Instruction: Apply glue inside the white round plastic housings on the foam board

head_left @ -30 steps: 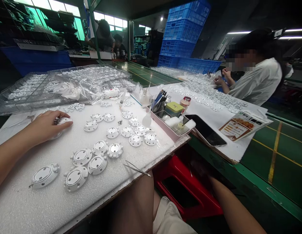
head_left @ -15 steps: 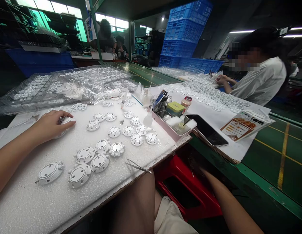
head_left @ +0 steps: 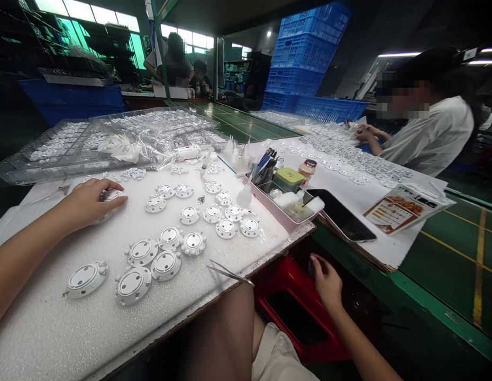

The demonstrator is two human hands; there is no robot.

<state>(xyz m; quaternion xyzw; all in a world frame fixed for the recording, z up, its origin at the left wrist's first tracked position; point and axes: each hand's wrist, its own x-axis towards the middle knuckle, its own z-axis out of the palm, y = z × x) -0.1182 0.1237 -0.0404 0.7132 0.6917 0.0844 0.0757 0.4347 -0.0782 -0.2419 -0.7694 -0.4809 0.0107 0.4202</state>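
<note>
My left hand (head_left: 91,202) curls its thumb and fingers around a white round part (head_left: 114,194) at the table's left; another disc beneath is mostly covered by the hand. Below the table edge my right hand (head_left: 327,280) hangs over a red plastic stool (head_left: 297,309), its fingertips together at something small and dark that I cannot make out. Several white round parts (head_left: 165,264) with silvery tops and small knobs on their rims lie on the white foam sheet (head_left: 182,296). Tweezers (head_left: 230,273) rest at the front edge, tips toward the parts.
A pink tray (head_left: 288,214) holds pens, a yellow-green box and white pieces. Beyond it lie a phone (head_left: 341,214) and a printed packet (head_left: 404,207). Clear trays (head_left: 71,145) of small white pieces line the back left. A co-worker (head_left: 436,132) sits at the right beside blue crates (head_left: 301,53).
My right hand has risen from the dark area below the table and now shows clearly. The left hand stays around the white part. The view has shifted slightly.
</note>
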